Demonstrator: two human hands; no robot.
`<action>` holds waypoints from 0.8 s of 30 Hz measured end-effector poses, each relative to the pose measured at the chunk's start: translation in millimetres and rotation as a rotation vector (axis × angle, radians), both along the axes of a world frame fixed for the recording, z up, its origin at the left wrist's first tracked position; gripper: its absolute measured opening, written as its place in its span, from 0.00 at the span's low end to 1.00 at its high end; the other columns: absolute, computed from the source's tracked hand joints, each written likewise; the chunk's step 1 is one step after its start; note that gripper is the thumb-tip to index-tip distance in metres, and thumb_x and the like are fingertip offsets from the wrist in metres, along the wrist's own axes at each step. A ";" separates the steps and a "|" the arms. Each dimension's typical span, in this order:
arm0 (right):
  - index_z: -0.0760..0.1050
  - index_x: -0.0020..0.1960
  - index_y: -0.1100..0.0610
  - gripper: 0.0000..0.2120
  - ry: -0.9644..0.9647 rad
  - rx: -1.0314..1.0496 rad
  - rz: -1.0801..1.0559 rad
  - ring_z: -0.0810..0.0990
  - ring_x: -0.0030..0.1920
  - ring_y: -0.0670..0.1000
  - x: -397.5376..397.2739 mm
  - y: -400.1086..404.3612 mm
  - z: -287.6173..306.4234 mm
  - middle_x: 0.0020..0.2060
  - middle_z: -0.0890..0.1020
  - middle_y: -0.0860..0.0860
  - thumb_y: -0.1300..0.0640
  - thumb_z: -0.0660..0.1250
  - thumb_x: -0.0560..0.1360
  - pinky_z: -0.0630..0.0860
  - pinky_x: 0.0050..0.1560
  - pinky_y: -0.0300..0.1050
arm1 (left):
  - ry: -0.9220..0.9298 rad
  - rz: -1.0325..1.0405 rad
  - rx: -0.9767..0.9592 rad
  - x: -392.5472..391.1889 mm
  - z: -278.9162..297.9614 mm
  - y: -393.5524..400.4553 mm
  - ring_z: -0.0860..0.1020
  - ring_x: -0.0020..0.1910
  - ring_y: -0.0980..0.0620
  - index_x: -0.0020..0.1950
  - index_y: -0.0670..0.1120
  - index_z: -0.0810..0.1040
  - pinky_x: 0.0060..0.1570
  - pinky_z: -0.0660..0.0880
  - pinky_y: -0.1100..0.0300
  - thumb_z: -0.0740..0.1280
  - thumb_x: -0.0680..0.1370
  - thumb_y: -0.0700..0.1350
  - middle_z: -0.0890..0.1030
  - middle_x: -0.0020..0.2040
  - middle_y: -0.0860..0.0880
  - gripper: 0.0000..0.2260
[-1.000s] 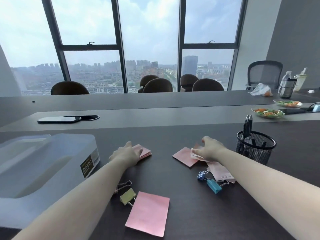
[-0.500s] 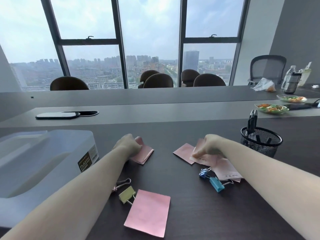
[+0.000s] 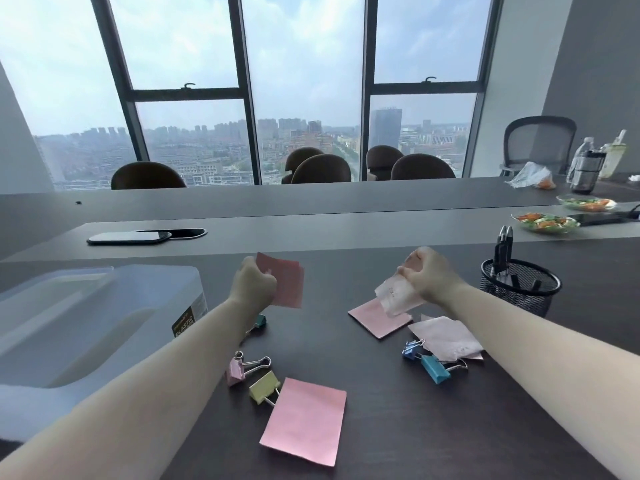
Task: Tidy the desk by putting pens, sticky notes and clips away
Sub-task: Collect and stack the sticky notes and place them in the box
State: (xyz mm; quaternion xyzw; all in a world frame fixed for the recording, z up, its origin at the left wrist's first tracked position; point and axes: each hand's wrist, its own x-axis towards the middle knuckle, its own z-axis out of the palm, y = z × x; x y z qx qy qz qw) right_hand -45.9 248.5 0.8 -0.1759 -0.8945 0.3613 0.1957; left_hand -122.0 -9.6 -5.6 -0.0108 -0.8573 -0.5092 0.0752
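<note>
A: What are the hands grasping?
B: Left hand (image 3: 254, 284) pinches pink sticky notes (image 3: 284, 285) above the desk (image 3: 398, 427); right hand (image 3: 427, 273) clutches pale notes (image 3: 394, 296) over another pad (image 3: 375, 317), near clips (image 3: 431, 363)

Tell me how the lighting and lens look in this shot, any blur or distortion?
Head view: bright daylight from the windows backlights the dark desk; wide-angle lens splays the window frames outward; the left hand and right hand, each holding sticky notes, look slightly motion-blurred.
</note>
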 end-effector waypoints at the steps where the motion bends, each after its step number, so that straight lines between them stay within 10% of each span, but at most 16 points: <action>1: 0.74 0.52 0.60 0.10 0.011 -0.010 0.001 0.76 0.52 0.58 0.3 -2.6 2.6 0.50 0.79 0.57 0.56 0.69 0.74 0.73 0.46 0.45 | -0.011 -0.004 0.026 -0.6 0.0 -3.6 0.76 0.56 0.38 0.61 0.37 0.72 0.58 0.76 0.44 0.59 0.78 0.38 0.76 0.58 0.38 0.12; 5: 0.77 0.54 0.62 0.21 -0.049 0.038 0.005 0.77 0.48 0.55 -2.6 -15.4 1.1 0.48 0.80 0.55 0.50 0.75 0.67 0.73 0.46 0.44 | -0.114 -0.037 0.114 9.5 1.5 -13.3 0.79 0.51 0.37 0.55 0.40 0.74 0.52 0.79 0.40 0.61 0.78 0.38 0.78 0.55 0.36 0.07; 10: 0.75 0.56 0.62 0.27 -0.169 0.089 0.004 0.77 0.54 0.55 -7.3 -31.8 -13.8 0.55 0.80 0.56 0.48 0.77 0.65 0.73 0.56 0.47 | -0.238 -0.141 -0.034 35.6 -2.0 -22.3 0.71 0.26 0.48 0.38 0.42 0.71 0.13 0.65 0.70 0.62 0.78 0.38 0.74 0.34 0.42 0.09; 16: 0.71 0.62 0.61 0.39 -0.579 0.246 0.055 0.72 0.64 0.56 2.1 -49.7 -7.3 0.61 0.77 0.54 0.33 0.71 0.63 0.68 0.61 0.44 | -0.264 -0.206 -0.151 51.8 -6.1 -29.3 0.75 0.40 0.44 0.41 0.43 0.73 0.32 0.72 0.59 0.64 0.77 0.39 0.75 0.39 0.44 0.05; 24: 0.60 0.70 0.61 0.51 -0.697 0.167 -0.012 0.70 0.66 0.59 8.2 -59.6 1.9 0.67 0.72 0.56 0.39 0.78 0.58 0.69 0.65 0.50 | -0.256 -0.316 -0.197 83.8 7.2 -30.5 0.76 0.42 0.47 0.39 0.46 0.73 0.44 0.72 0.57 0.68 0.74 0.41 0.78 0.40 0.45 0.05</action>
